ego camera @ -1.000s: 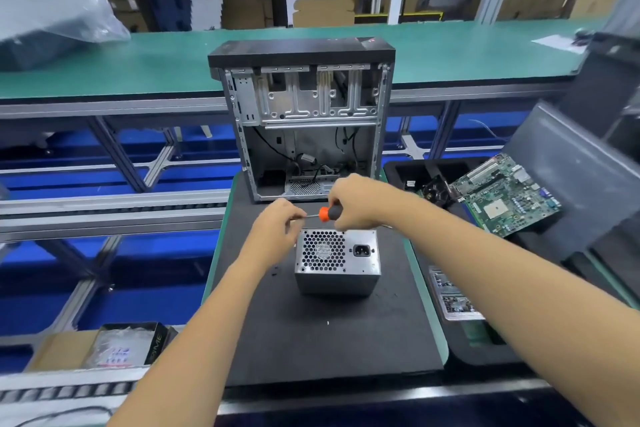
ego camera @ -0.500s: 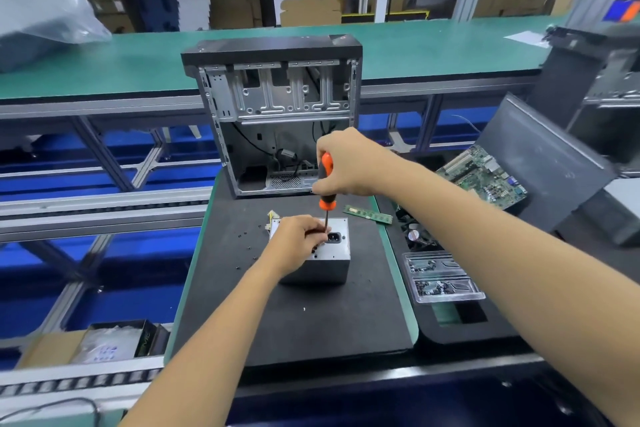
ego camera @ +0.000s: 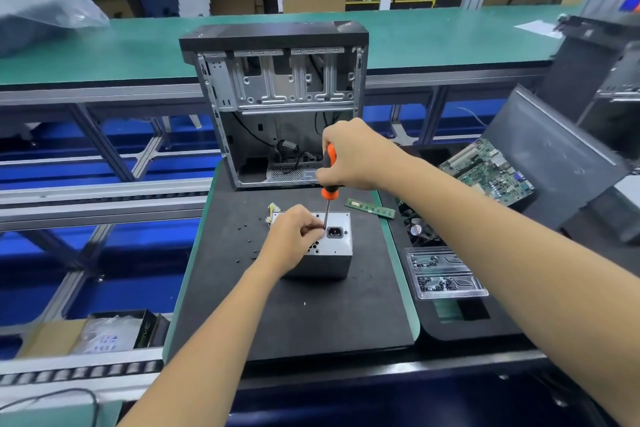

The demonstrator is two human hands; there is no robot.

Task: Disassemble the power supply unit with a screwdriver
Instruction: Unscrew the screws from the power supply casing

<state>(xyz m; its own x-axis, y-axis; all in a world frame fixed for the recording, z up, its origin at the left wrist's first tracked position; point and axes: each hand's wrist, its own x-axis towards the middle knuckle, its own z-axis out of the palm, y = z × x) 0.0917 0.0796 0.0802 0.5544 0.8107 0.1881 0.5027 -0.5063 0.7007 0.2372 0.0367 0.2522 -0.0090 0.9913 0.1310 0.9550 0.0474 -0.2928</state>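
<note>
Right hand clamped round orange-black handled screwdriver, upright. Left hand pinching shaft tip beneath, resting on grey metal power supply box. Box casing intact: unscrewing looks just starting, most disassembly left.

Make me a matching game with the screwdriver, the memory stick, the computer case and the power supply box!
Things:
1. screwdriver
2. memory stick
3. computer case
4. power supply box

Descriptions:
A. standing open behind the mat
B. under the left hand
C. gripped upright in the right hand
D. lying flat at the mat's right edge

Pairs: 1-C, 2-D, 3-A, 4-B
</note>
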